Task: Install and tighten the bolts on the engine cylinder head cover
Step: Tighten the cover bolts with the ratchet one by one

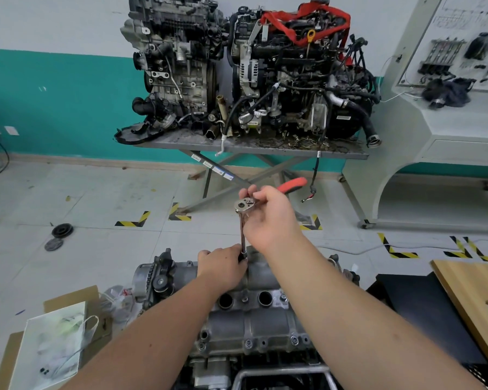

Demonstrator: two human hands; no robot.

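Head cam: right hand grips the ratchet head up top, left hand pinches the extension just above the cylinder head cover.

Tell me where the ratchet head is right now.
Head view, centre: the ratchet head is raised above the cylinder head cover, pinched by the right hand; the left hand grips the extension below.

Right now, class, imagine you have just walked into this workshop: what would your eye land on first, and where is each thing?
Centre frame, the right hand grips the head of a ratchet wrench with a red handle, while the left hand steadies its lower shaft on the cylinder head cover. Behind them, two stripped engines sit on a grey lift table, one draped with a red strap.
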